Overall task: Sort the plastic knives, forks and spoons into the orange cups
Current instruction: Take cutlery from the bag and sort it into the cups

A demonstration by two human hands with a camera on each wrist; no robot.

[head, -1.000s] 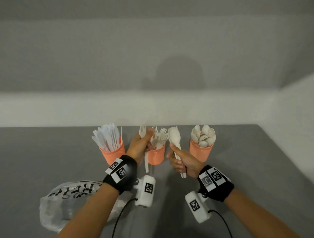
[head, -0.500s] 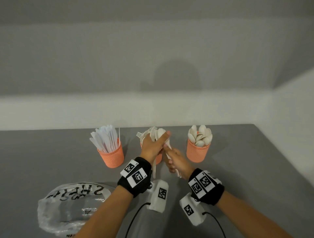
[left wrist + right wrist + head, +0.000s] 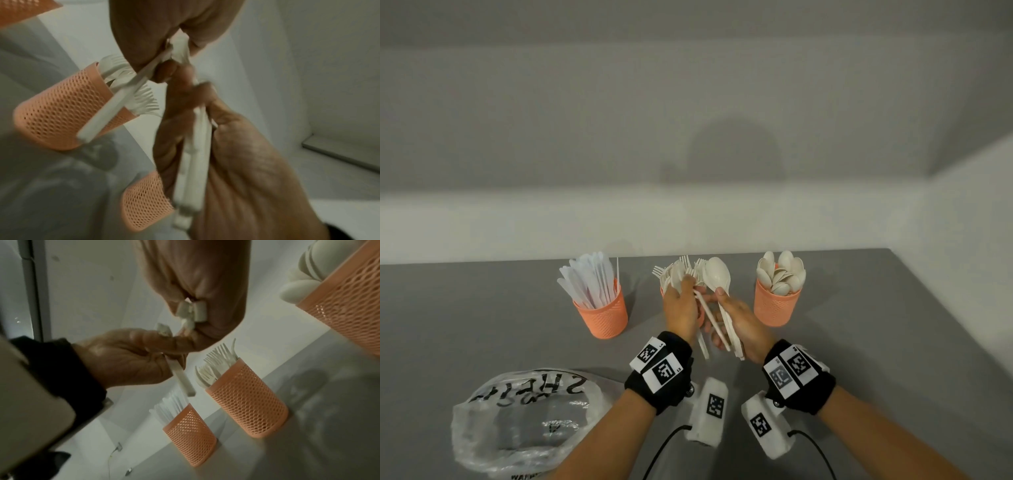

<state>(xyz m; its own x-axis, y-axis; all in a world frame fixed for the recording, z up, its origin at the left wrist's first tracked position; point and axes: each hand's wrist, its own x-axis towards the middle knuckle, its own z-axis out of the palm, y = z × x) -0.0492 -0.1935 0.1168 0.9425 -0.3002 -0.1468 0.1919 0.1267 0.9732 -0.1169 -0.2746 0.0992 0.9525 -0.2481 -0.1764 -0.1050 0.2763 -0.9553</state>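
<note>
Three orange mesh cups stand in a row: knives cup [image 3: 604,313] [image 3: 190,434] left, forks cup [image 3: 246,402] [image 3: 61,110] in the middle, spoons cup [image 3: 777,306] [image 3: 341,305] right. My hands meet in front of the forks cup, which they mostly hide in the head view. My right hand [image 3: 732,318] [image 3: 236,162] grips a bundle of white spoons [image 3: 717,274] by the handles [image 3: 195,162], bowls up. My left hand [image 3: 685,294] [image 3: 127,358] pinches one white utensil [image 3: 115,104] [image 3: 183,381] near its neck; its head is hidden behind the fingers.
A crumpled clear plastic bag [image 3: 524,418] with black lettering lies on the grey table [image 3: 482,325] at the near left. A white wall runs close behind the cups, and another wall borders the table on the right. Camera cables hang below both wrists.
The two hands, apart a second ago, have come together in front of the forks cup. The left hand with its utensil shifted right; the right hand's spoon bundle shifted left.
</note>
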